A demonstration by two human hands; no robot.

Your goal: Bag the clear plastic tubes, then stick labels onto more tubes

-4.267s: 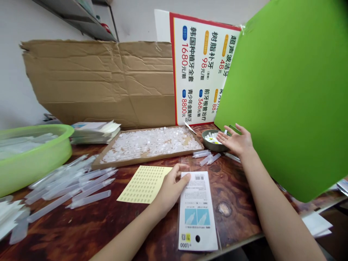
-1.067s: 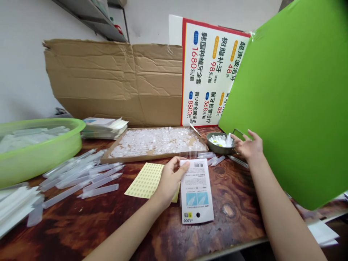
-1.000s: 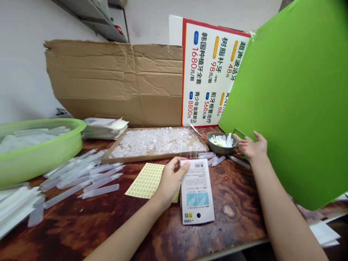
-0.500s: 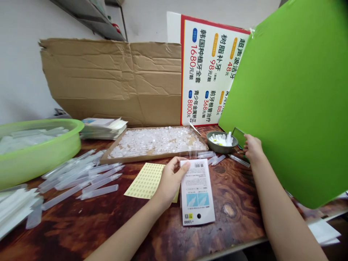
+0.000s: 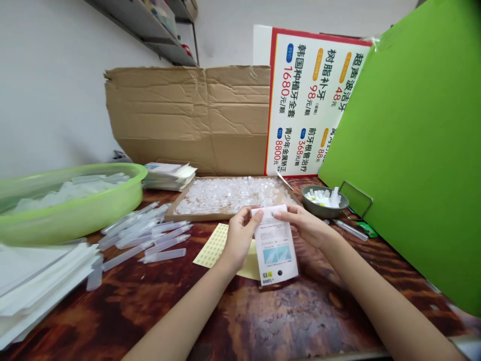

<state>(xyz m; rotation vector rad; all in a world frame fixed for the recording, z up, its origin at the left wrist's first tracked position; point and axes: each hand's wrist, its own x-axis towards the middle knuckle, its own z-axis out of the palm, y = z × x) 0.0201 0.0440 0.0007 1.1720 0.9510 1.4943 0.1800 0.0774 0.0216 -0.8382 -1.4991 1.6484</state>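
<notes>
L hand (image 5: 244, 231) & R hand (image 5: 300, 223) both gripping printed card (image 5: 277, 248) w/ fingers, over table (image 5: 300, 321).

Single head view, worn above tabletop (image 5: 150, 311), facing forward and slightly down; forearms enter from bottom edge, hands close, cardboard panel (image 5: 188, 120) farther back. No second view shares the scene.

The worktop (image 5: 131, 306) is dark reddish-brown and glossy. Noted directly on it: green basin (image 5: 93, 213), cardboard tray (image 5: 199, 218), grey bowl (image 5: 323, 210), yellow sheet (image 5: 211, 246), translucent tubes (image 5: 165, 254).
</notes>
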